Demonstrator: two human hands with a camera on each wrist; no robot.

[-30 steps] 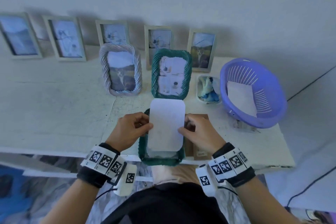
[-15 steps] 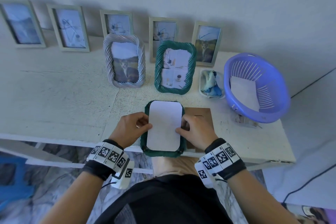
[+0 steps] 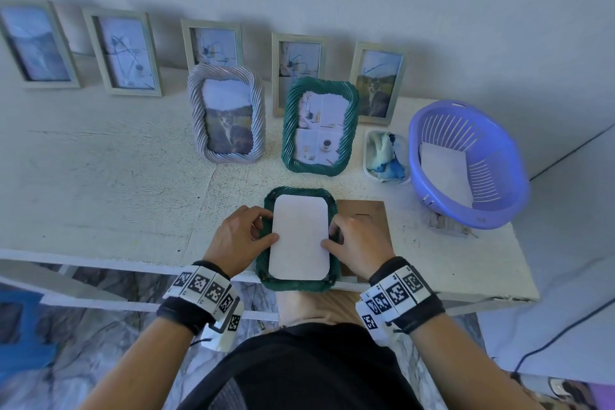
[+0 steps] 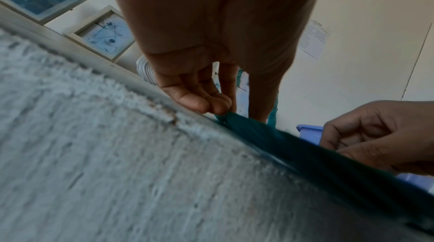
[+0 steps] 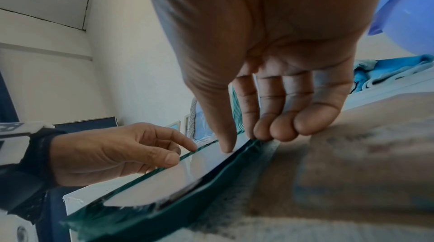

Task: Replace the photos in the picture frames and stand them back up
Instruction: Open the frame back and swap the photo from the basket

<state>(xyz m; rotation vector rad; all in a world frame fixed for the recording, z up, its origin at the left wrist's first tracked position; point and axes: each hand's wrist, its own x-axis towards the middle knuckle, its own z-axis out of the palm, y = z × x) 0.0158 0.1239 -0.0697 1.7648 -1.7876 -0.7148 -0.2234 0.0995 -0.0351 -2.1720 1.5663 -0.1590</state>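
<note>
A dark green twisted frame [image 3: 298,284] lies face down at the table's front edge. A white photo [image 3: 299,236], blank side up, lies flat in its recess. My left hand [image 3: 269,234] holds the photo's left edge, thumb on top and fingers curled against the frame rim. My right hand [image 3: 327,240] holds the right edge the same way. The right wrist view shows my right hand's [image 5: 246,140] thumb pressing on the photo [image 5: 178,181] and my left hand [image 5: 178,153] at the far edge. A brown backing board [image 3: 366,213] lies right of the frame, partly under my right hand.
A grey twisted frame [image 3: 228,113] and a second green frame [image 3: 320,126] stand behind. Several thin pale frames [image 3: 121,51] lean on the wall. A purple basket [image 3: 466,163] holding a white sheet and a small tray of blue cloth [image 3: 386,156] sit at the right.
The photo, held raised over the frame's far end, has come down and toward me into the recess. Both hands came down with it.
</note>
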